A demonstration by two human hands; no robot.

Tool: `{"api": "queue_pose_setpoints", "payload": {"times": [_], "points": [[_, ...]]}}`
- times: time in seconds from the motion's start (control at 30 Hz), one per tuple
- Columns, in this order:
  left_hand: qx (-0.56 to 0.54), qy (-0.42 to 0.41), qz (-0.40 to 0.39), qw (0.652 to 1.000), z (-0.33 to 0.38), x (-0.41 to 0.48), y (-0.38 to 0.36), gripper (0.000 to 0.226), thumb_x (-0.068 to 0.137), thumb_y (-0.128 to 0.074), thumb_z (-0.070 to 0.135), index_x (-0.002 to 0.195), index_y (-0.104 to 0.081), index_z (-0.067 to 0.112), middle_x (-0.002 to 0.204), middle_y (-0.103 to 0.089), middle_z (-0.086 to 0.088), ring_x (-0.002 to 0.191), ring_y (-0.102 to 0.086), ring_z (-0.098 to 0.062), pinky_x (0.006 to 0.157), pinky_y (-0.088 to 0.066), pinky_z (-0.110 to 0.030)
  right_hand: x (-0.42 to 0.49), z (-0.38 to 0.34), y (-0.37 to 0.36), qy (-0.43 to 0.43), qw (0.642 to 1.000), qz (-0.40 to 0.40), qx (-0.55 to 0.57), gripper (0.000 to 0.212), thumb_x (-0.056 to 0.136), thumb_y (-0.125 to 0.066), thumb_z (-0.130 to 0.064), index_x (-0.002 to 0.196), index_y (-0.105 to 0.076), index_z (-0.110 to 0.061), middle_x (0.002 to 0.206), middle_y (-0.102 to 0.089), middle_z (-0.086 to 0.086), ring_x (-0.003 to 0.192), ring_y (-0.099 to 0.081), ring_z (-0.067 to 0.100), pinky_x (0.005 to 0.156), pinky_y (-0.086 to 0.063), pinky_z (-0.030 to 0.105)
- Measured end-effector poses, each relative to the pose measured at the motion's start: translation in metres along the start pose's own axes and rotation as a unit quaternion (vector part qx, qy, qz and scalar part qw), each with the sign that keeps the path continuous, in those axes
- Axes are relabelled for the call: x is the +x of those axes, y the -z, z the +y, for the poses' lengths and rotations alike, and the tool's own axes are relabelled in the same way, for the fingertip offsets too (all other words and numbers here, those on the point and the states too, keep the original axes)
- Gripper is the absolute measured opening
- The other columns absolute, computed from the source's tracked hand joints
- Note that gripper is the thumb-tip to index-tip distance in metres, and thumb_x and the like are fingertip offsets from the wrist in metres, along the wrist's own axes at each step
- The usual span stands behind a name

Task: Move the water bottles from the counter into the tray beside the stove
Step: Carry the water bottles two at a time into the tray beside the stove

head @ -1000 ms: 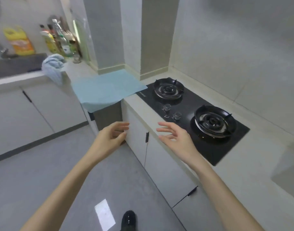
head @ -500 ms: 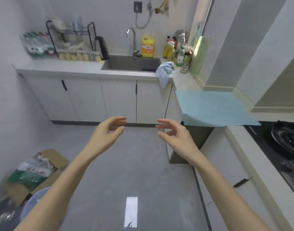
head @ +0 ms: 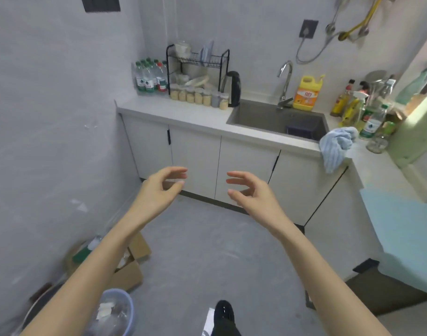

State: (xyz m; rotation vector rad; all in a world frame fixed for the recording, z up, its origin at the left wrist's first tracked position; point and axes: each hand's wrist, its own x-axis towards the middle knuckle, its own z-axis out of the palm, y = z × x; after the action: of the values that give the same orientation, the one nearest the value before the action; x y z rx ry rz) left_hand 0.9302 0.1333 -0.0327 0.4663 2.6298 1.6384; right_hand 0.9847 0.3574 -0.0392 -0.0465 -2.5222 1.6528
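Note:
Several water bottles with green caps and one red cap stand clustered in the far left corner of the counter, against the wall. My left hand and my right hand hover in mid-air in front of the lower cabinets, well short of the bottles. Both hands hold nothing, with fingers curled and apart. One more clear bottle stands at the right of the sink. The stove is out of view. A light blue tray lies on the right counter.
A black dish rack, jars and a black kettle stand beside the bottles. The sink, a yellow detergent jug and a blue towel are to the right. A cardboard box and a blue bin sit on the floor at left.
The view has swung left, away from the stove, toward the sink counter and the bottles in the corner. Both hands stay raised and empty in front of me.

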Motion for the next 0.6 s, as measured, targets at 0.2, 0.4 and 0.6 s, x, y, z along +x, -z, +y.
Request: {"api": "queue_pose_setpoints", "payload": {"times": [0.2, 0.4, 0.6], "points": [[-0.001, 0.023, 0.028, 0.999, -0.026, 0.121, 0.021, 0.027, 0.092, -0.057, 0.016, 0.118, -0.061, 0.025, 0.113, -0.067, 0.009, 0.100, -0.064, -0.011, 0.091, -0.052, -0.034, 0.145, 0.004, -0.019, 0.033, 0.999, -0.034, -0.003, 0.035, 0.088, -0.064, -0.021, 0.121, -0.060, -0.032, 0.115, -0.066, -0.013, 0.083, -0.068, 0.017, 0.081, -0.057, 0.032], [-0.002, 0.045, 0.059, 0.997, -0.040, 0.252, 0.052, 0.027, 0.093, -0.055, 0.016, 0.118, -0.060, 0.026, 0.115, -0.066, 0.011, 0.098, -0.062, -0.001, 0.093, -0.050, -0.030, 0.300, -0.006, -0.031, 0.049, 0.995, -0.086, -0.015, 0.035, 0.088, -0.064, -0.024, 0.122, -0.059, -0.033, 0.116, -0.065, -0.014, 0.085, -0.068, 0.017, 0.086, -0.056, 0.039], [-0.009, 0.064, 0.091, 0.994, -0.074, 0.357, 0.092, 0.029, 0.093, -0.055, 0.011, 0.122, -0.059, 0.019, 0.117, -0.064, 0.004, 0.095, -0.060, 0.001, 0.094, -0.049, -0.028, 0.425, -0.017, -0.065, 0.064, 0.992, -0.108, -0.019, 0.033, 0.088, -0.064, -0.020, 0.118, -0.059, -0.033, 0.115, -0.065, -0.012, 0.079, -0.068, 0.018, 0.085, -0.056, 0.039]]}}
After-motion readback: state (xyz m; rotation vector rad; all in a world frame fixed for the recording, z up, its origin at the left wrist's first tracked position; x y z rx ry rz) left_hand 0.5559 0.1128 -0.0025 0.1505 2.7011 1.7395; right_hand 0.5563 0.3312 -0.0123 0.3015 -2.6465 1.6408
